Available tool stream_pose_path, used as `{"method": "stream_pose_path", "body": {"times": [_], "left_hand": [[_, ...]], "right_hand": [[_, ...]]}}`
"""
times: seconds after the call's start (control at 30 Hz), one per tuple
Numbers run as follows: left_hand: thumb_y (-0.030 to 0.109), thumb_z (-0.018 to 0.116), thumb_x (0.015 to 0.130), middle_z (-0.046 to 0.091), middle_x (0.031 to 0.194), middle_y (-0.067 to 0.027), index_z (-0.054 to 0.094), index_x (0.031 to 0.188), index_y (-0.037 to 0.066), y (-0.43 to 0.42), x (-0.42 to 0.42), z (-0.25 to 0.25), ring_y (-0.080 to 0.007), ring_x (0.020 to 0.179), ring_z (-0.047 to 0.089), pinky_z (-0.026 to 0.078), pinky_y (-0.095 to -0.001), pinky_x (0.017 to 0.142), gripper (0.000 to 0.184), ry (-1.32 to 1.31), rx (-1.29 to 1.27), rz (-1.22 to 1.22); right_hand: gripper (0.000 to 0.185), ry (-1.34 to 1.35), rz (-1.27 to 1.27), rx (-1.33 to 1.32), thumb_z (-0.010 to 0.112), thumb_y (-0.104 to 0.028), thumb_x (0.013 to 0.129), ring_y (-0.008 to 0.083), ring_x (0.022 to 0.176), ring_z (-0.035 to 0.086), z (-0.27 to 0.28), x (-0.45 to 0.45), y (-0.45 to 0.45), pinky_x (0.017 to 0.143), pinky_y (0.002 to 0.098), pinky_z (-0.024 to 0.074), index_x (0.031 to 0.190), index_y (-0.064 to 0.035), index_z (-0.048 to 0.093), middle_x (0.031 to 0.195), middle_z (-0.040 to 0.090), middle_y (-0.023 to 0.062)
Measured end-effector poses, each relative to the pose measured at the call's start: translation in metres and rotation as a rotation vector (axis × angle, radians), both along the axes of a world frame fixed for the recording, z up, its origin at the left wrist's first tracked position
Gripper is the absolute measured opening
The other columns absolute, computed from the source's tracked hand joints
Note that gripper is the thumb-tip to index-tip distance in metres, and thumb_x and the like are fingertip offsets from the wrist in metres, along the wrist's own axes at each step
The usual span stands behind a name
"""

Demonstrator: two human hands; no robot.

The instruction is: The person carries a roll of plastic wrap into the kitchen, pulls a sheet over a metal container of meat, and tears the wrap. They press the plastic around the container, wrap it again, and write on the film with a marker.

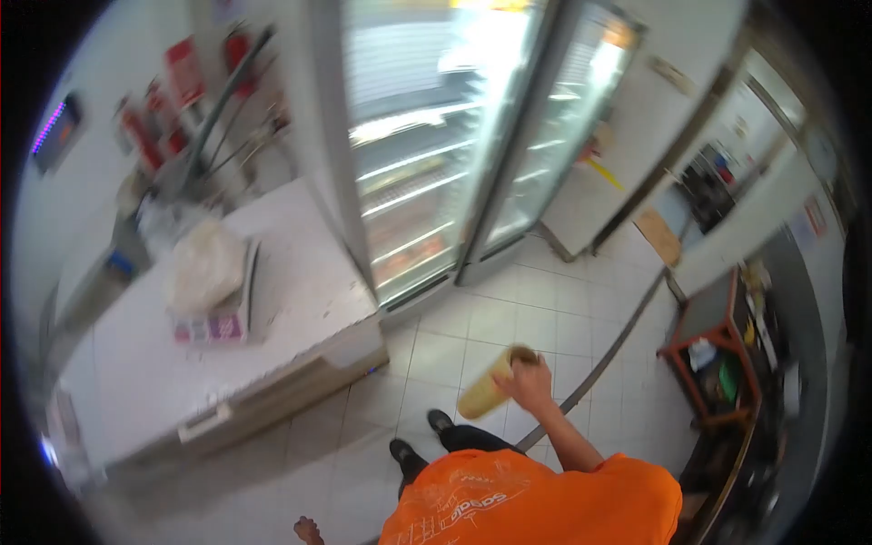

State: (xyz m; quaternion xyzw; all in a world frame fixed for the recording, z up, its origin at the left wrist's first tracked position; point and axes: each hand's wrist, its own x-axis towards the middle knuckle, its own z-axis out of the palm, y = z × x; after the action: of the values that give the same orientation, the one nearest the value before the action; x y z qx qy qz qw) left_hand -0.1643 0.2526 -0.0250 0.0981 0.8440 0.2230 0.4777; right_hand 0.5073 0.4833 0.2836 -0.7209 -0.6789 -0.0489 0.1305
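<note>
My right hand (527,383) is closed round the upper end of a pale yellow roll (483,396) that looks like cling film. The roll is held tilted in front of my body, above the tiled floor, and its dark end shows beside my fingers. At the bottom edge, my left hand (309,529) hangs low and away from everything. It is small and blurred, so its fingers cannot be read and nothing can be made out in it.
A white counter (300,245) on the left carries a bulging plastic bag (207,263) and a purple-and-white box (211,328). Lit glass-door fridges (413,182) stand ahead. Fire extinguishers (138,134) are by the left wall. A red-framed shelf unit (708,341) and a doorway (727,173) are right.
</note>
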Motion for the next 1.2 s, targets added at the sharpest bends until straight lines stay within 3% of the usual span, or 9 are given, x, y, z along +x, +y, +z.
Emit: {"method": "stream_pose_path", "body": {"times": [0.03,0.1,0.17,0.3,0.6,0.77,1.0,1.17,1.2], "left_hand": [[0.036,0.056,0.093,0.071,0.089,-0.0108,0.067,0.088,0.005,0.049,0.004,0.008,-0.0277,0.077,0.067,0.053,-0.0440,0.068,0.033,0.017,0.020,-0.118],[0.037,0.056,0.093,0.071,0.090,-0.0109,0.068,0.090,0.006,0.151,0.032,0.025,-0.0278,0.079,0.067,0.053,-0.0439,0.070,0.034,0.049,0.063,-0.363],[0.038,0.055,0.093,0.071,0.091,-0.0109,0.068,0.091,0.006,0.241,0.079,0.051,-0.0280,0.080,0.067,0.053,-0.0438,0.071,0.035,0.097,0.090,-0.610],[0.041,0.055,0.092,0.072,0.093,-0.0110,0.068,0.094,0.006,0.363,0.217,0.086,-0.0282,0.084,0.067,0.053,-0.0436,0.074,0.037,0.195,0.111,-1.056],[0.048,0.054,0.092,0.072,0.098,-0.0111,0.070,0.100,0.007,0.358,0.582,0.056,-0.0287,0.091,0.068,0.053,-0.0432,0.080,0.044,0.294,-0.025,-1.821],[0.051,0.053,0.092,0.073,0.100,-0.0112,0.070,0.104,0.008,0.368,0.746,0.026,-0.0290,0.095,0.068,0.053,-0.0430,0.083,0.048,0.343,-0.073,-2.127],[0.056,0.052,0.091,0.073,0.104,-0.0113,0.071,0.109,0.009,0.432,0.945,-0.023,-0.0295,0.100,0.068,0.053,-0.0426,0.088,0.053,0.450,-0.153,-2.441],[0.059,0.051,0.091,0.073,0.106,-0.0114,0.072,0.112,0.010,0.486,1.117,-0.035,-0.0298,0.104,0.069,0.053,-0.0424,0.092,0.058,0.541,-0.178,-2.752],[0.064,0.048,0.092,0.070,0.119,-0.0119,0.070,0.117,0.011,0.505,1.179,-0.039,-0.0320,0.113,0.066,0.051,-0.0444,0.097,0.062,0.575,-0.210,-2.617]], "right_hand": [[0.050,-0.056,-0.064,0.051,0.074,-0.048,0.079,0.0355,0.086,0.068,-0.021,0.017,-0.035,0.097,0.0496,0.0464,0.090,-0.0002,0.067,0.087,0.071,0.0199],[0.050,-0.050,-0.262,-0.092,0.072,-0.050,0.081,0.0346,0.085,0.068,-0.056,0.053,-0.106,0.098,0.0523,0.0447,0.091,-0.0022,0.068,0.084,0.071,0.0200],[0.048,0.130,-0.532,-0.308,0.071,-0.050,0.082,0.0356,0.083,0.069,-0.105,0.095,-0.175,0.104,0.0579,0.0376,0.092,-0.0037,0.069,0.082,0.071,0.0203],[0.048,0.168,-0.846,-0.322,0.069,-0.051,0.083,0.0365,0.083,0.070,-0.158,0.165,-0.287,0.108,0.0623,0.0289,0.094,-0.0038,0.069,0.081,0.071,0.0196],[0.057,0.529,-1.508,-0.649,0.066,-0.058,0.084,0.0349,0.100,0.068,-0.258,0.268,-0.443,0.109,0.0624,0.0266,0.106,-0.0060,0.071,0.102,0.072,0.0187],[0.060,0.611,-1.789,-0.619,0.072,-0.054,0.079,0.0366,0.101,0.068,-0.258,0.317,-0.440,0.093,0.0530,0.0481,0.113,-0.0041,0.067,0.108,0.071,0.0192],[0.062,0.638,-1.946,-0.447,0.075,-0.053,0.077,0.0359,0.104,0.067,-0.281,0.452,-0.411,0.094,0.0505,0.0485,0.111,-0.0020,0.067,0.109,0.070,0.0190],[0.063,0.673,-2.155,-0.255,0.078,-0.052,0.076,0.0353,0.107,0.065,-0.246,0.585,-0.356,0.096,0.0484,0.0488,0.110,-0.0003,0.068,0.110,0.070,0.0189],[0.063,0.687,-2.175,-0.212,0.078,-0.052,0.075,0.0352,0.108,0.065,-0.240,0.612,-0.344,0.096,0.0480,0.0488,0.110,0.0000,0.068,0.110,0.070,0.0189]]}}
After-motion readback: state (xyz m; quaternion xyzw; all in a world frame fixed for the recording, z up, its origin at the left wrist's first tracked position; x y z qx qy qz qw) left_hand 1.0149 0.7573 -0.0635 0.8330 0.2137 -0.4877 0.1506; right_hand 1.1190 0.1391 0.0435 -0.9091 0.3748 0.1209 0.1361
